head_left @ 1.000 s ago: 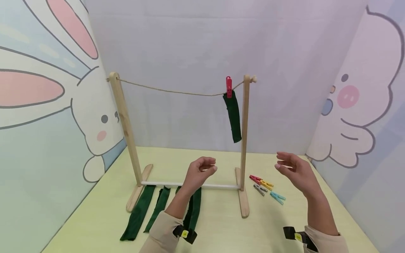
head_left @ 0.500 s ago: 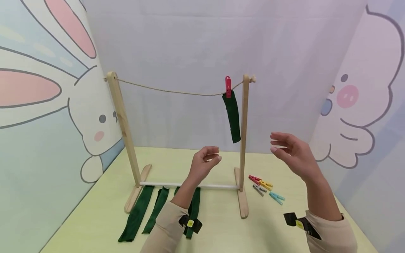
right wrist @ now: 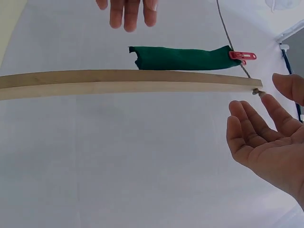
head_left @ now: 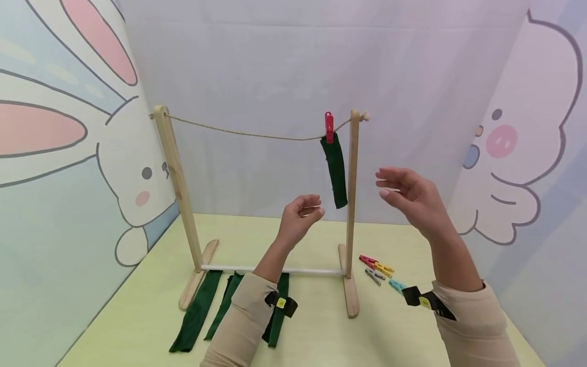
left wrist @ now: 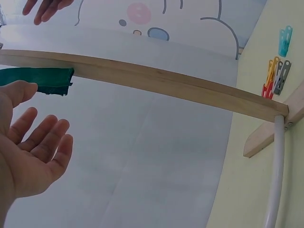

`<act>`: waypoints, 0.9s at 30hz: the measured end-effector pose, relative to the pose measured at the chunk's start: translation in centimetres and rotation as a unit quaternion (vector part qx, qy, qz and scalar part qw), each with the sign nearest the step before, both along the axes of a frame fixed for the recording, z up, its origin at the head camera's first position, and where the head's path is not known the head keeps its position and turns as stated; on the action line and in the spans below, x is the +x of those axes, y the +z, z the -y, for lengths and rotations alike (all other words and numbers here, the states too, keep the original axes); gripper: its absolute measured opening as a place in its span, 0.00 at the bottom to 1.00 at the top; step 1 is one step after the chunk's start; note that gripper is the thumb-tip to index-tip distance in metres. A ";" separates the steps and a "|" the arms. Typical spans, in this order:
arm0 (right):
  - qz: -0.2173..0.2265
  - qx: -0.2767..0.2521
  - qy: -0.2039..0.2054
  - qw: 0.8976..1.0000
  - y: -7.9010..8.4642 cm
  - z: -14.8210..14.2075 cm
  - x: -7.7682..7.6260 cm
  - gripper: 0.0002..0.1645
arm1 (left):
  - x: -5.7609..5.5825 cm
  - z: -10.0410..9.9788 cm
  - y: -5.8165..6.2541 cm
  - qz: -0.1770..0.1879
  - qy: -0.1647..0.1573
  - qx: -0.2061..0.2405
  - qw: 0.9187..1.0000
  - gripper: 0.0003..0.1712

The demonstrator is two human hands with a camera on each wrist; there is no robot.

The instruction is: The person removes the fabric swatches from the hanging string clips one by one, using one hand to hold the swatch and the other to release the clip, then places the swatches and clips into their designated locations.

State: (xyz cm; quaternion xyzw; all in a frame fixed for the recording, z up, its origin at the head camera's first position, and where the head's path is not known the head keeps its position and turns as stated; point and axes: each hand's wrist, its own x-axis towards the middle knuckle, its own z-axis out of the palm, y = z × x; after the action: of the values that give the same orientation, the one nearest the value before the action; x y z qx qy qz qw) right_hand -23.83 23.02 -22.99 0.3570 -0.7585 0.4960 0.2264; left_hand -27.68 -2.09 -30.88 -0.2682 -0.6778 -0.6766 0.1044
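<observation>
A dark green cloth strip [head_left: 336, 173] hangs from the rope [head_left: 247, 133] near the rack's right post, held by a red clothespin [head_left: 329, 127]. My left hand [head_left: 299, 218] is in the air, left of and a little below the strip, with relaxed fingers and nothing in them. On the far side of the right post [head_left: 353, 204], my right hand [head_left: 412, 200] is raised, fingers loosely bent and bare. In the right wrist view the strip [right wrist: 185, 58] and its clothespin [right wrist: 243, 55] are both apart from the hands.
Several green cloth strips [head_left: 197, 313] lie on the table before the rack, partly hidden by my left sleeve. Red, yellow, grey and blue clothespins [head_left: 383, 268] lie right of the rack's foot [head_left: 350, 298]. A white bar [head_left: 275, 269] joins the posts low down.
Both hands have risen, the right one more and also leftward, the left one slightly to the right. The hanging strip and the clothespins stay where they were.
</observation>
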 end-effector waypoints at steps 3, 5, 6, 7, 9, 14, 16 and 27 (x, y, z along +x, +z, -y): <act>-0.004 -0.007 0.007 1.000 0.7 0.4 -0.4 0.21 | -0.4 -0.3 0.4 -0.002 0.003 0.000 1.000 0.19; -0.006 -0.012 0.011 1.000 1.1 0.8 -0.6 0.21 | -0.7 -0.5 0.6 -0.005 -0.002 0.004 1.000 0.19; -0.009 -0.012 0.011 1.000 1.3 0.9 -0.7 0.21 | -1.1 -0.8 0.4 -0.007 -0.003 0.008 1.000 0.19; -0.012 -0.014 0.013 1.000 1.5 1.1 -0.9 0.21 | -1.6 -1.0 0.2 -0.009 -0.003 0.010 1.000 0.20; -0.016 -0.018 0.017 1.000 2.0 1.4 -1.0 0.21 | -2.6 -1.6 -0.2 -0.015 -0.003 0.010 1.000 0.20; -0.027 -0.018 0.020 0.999 3.4 2.3 -1.4 0.21 | -4.4 -2.5 -0.1 -0.029 0.003 -0.009 1.000 0.23; -0.029 -0.017 0.023 0.999 3.8 2.6 -1.6 0.21 | -4.6 -2.6 0.3 -0.028 0.000 -0.016 0.999 0.25; -0.035 -0.008 0.019 0.999 6.2 4.6 -2.6 0.20 | -2.9 -2.8 3.0 -0.028 -0.056 -0.025 0.998 0.28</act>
State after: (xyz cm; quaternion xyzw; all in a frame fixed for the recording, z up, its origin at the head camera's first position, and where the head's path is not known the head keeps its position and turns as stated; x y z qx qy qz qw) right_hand -26.38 18.38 -16.83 0.3866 -0.7395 0.4930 0.2463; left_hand -30.61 0.71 -27.89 -0.3268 -0.6756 -0.6562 0.0787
